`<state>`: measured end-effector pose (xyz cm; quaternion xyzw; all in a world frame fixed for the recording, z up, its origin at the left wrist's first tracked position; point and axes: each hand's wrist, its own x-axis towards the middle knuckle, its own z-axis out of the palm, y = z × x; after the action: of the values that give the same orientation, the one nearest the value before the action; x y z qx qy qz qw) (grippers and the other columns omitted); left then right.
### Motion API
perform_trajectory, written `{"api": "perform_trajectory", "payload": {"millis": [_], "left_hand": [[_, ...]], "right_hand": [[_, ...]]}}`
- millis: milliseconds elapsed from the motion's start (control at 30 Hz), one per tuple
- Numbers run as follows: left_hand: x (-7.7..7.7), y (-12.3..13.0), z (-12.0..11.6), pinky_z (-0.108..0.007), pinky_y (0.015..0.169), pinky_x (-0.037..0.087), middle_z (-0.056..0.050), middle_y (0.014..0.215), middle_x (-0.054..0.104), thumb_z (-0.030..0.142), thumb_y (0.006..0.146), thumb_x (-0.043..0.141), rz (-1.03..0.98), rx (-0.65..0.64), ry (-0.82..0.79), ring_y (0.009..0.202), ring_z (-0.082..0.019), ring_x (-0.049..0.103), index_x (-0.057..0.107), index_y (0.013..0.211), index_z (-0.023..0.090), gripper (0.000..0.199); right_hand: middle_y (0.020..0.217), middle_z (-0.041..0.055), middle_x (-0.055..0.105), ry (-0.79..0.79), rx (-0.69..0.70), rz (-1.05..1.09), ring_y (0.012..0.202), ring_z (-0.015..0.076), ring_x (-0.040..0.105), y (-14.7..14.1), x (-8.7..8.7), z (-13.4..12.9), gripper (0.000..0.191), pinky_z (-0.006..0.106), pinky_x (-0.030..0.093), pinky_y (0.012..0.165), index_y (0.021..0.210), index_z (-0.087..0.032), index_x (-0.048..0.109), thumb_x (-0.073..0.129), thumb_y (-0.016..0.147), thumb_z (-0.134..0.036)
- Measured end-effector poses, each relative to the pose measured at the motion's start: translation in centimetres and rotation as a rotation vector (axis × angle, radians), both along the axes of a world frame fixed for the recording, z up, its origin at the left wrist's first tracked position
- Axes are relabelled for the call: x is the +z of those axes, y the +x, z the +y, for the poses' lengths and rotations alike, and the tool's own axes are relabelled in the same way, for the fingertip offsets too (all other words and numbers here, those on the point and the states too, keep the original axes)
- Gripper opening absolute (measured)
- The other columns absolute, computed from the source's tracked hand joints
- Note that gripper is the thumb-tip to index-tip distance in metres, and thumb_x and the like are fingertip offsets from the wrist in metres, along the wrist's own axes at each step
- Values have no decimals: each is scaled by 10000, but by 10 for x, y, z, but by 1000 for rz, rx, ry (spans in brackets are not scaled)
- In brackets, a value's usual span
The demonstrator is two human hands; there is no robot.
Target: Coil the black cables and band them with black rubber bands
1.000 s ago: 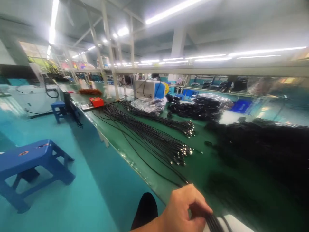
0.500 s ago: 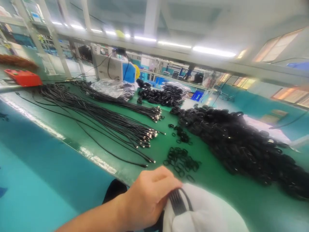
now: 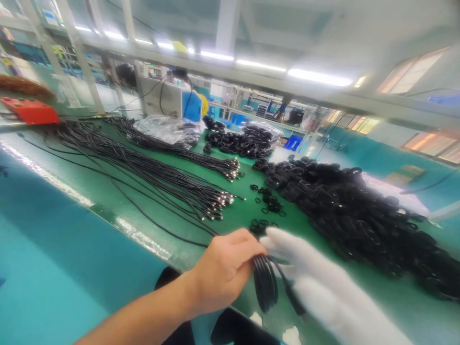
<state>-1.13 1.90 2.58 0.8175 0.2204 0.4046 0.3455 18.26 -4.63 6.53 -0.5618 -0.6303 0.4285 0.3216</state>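
My bare left hand (image 3: 226, 270) is closed, pinching the top of a coiled black cable (image 3: 265, 283). The coil's loops hang below my fingers, and a loose cable end with a dark plug (image 3: 294, 299) dangles to their right. My right hand (image 3: 305, 268), in a white glove, is just right of the coil and blurred. Its fingers stretch forward past the coil, with a gap between them and the thumb. Beyond its fingertips lie small black rings (image 3: 260, 225) on the green table, partly covered by my hands.
Two bundles of straight black cables (image 3: 143, 167) with metal-tipped plugs lie on the green table (image 3: 237, 211) at left. A large heap of coiled black cables (image 3: 341, 206) spreads at right. Behind are a clear plastic bag (image 3: 161, 129), more coils (image 3: 240, 141) and a red box (image 3: 30, 111).
My gloved right hand has moved from behind the coil to its right side, fingers extending forward. The coil now shows more fully, its end hanging loose. My left hand has risen slightly.
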Motion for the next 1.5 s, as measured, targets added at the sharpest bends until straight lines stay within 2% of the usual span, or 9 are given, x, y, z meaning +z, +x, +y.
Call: {"api": "perform_trajectory", "payload": {"millis": [100,267,433,567,733,1033,1167,1300,1500], "left_hand": [[1,3,4,-207,754,449,-37,895,587,27,825,442,30,24,-33,828,-123,556,630,937,158,255],[4,9,7,-181,742,433,6,845,593,-5,805,456,41,50,-82,801,-98,554,647,897,192,290],[11,16,9,-201,736,433,9,873,597,34,815,445,139,163,-95,804,-107,558,645,919,222,293],[16,22,14,-227,701,442,20,849,625,120,800,512,240,259,-199,761,-125,574,588,1075,243,311],[16,31,22,-211,606,443,34,717,627,147,770,510,280,259,-322,657,-117,575,608,933,218,202],[-2,50,23,-178,464,413,49,637,581,92,663,473,235,264,-588,504,-89,545,537,857,200,231],[-14,53,31,-182,472,380,52,629,593,106,659,493,336,311,-540,502,-88,535,528,815,203,187],[-12,52,36,-203,497,341,44,651,597,147,681,522,472,350,-418,579,-113,529,546,802,212,139],[-15,46,11,-269,705,396,11,866,577,190,701,606,378,321,-234,814,-163,505,565,832,217,140]], "right_hand": [[1231,120,548,-56,100,25,1034,303,565,-9,-6,13,773,423,477,863,1368,-253,375,693,698,-473],[856,71,640,-300,375,502,642,194,632,-18,-15,39,768,324,530,565,1284,-176,424,706,666,-534],[771,56,650,-293,292,590,618,190,649,-16,-24,48,505,297,532,557,1104,-147,537,747,656,-248],[736,86,650,-332,317,756,597,187,651,-7,-38,52,373,314,545,556,1071,-97,567,646,760,-288],[815,106,640,-349,278,788,716,213,654,4,-53,55,358,381,561,627,1075,-92,580,637,788,-298],[792,87,618,-299,247,837,691,161,603,0,-62,50,243,323,530,642,931,-80,621,627,805,-288],[738,99,641,-328,242,795,615,163,627,-2,-65,50,256,294,530,582,881,-77,615,606,820,-325],[699,89,645,-348,228,797,559,146,616,2,-71,55,240,258,523,524,836,-81,616,656,778,-311],[712,32,604,-355,109,990,609,130,574,8,-84,63,269,286,516,581,900,-123,608,663,776,-356]]}}
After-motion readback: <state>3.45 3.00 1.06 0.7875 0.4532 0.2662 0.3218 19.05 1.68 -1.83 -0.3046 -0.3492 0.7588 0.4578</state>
